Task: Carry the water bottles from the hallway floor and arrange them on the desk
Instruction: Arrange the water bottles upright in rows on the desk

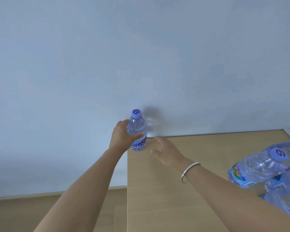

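Observation:
A clear water bottle (137,129) with a lilac cap stands upright at the far left corner of the wooden desk (174,190), close to the wall. My left hand (122,138) grips its body from the left, thumb across the label. To the right of the bottle, my right hand (166,151) hovers over the desk with fingers spread, a little blurred and holding nothing; a silver bangle sits on that wrist. Several more bottles (266,166) lie piled on their sides at the desk's right edge, partly cut off by the frame.
A plain pale wall (141,56) rises straight behind the desk. The desk's left edge drops to a wooden floor (49,213) with a white skirting board. Bare desk surface lies between the upright bottle and the pile.

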